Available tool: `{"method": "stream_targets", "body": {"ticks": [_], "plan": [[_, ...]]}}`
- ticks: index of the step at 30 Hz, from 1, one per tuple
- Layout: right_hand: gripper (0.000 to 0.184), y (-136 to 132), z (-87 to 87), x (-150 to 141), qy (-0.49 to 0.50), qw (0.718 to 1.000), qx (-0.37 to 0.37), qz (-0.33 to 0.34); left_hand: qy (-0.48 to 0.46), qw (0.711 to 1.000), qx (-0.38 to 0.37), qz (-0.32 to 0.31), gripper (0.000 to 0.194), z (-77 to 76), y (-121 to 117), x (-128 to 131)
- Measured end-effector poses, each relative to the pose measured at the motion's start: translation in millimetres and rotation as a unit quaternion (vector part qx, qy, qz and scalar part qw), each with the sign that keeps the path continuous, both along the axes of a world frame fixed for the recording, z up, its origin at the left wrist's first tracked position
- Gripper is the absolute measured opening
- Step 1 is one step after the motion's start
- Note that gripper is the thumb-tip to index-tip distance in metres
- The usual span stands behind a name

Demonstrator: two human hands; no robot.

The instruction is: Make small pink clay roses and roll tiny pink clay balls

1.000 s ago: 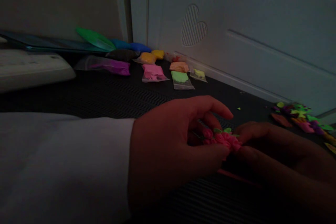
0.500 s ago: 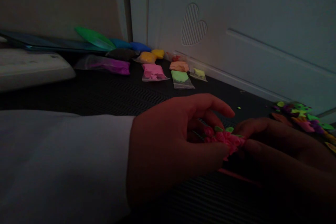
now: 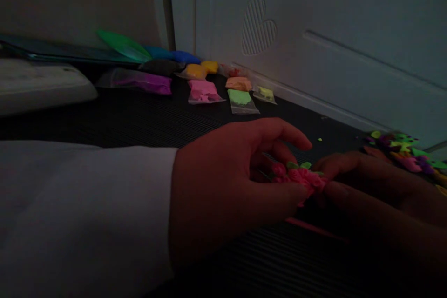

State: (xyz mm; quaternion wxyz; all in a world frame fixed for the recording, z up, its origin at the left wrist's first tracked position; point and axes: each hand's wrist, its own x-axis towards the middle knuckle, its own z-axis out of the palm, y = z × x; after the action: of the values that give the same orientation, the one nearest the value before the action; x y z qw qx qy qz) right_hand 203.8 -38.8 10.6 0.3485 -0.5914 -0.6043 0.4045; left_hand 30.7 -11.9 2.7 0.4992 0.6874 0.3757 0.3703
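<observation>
A cluster of small pink clay roses with green leaves (image 3: 302,178) is held between my two hands, low over the dark ribbed surface. My left hand (image 3: 223,186) curls around its left side, thumb along the near edge and index finger arched above it. From the right, my right hand (image 3: 380,195) pinches the cluster's right end between thumb and forefinger. Below the flowers lies a thin pink strip (image 3: 314,230), partly in deep shadow. The cluster's underside is hidden.
Several bags of coloured clay lie at the back, among them a purple bag (image 3: 153,83), a pink bag (image 3: 203,91) and a light green bag (image 3: 240,98). Small colourful shapes (image 3: 410,153) are piled at right. A white panel (image 3: 342,56) with a heart relief rises behind.
The scene sits slightly higher in the picture as the camera view shifts. Both hands keep the same hold on the pink roses, with hardly any finger movement.
</observation>
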Motion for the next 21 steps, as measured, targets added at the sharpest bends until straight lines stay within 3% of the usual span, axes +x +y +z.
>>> {"method": "stream_targets", "body": {"ticks": [8, 13, 18, 21], "plan": [[0.012, 0.6, 1.4, -3.6, 0.0, 1.0, -0.016, -0.003, 0.021, 0.999, 0.026, -0.014, 0.026, -1.2, -0.5, -1.7], [0.007, -0.9, 0.2, -4.3, -0.015, 1.0, 0.022, 0.007, 0.008, 1.0, -0.002, -0.004, 0.029, 0.2, 0.8, -1.5], [0.002, 1.7, -1.8, -4.1, -0.01, 0.997, 0.067, 0.034, -0.044, 0.996, -0.067, -0.04, 0.031, 0.1, 3.9, -1.1], [0.005, 3.0, -4.0, -2.8, -0.015, 0.993, 0.102, 0.049, -0.038, 0.998, -0.038, -0.039, 0.03, -1.6, 4.9, -1.6]]}}
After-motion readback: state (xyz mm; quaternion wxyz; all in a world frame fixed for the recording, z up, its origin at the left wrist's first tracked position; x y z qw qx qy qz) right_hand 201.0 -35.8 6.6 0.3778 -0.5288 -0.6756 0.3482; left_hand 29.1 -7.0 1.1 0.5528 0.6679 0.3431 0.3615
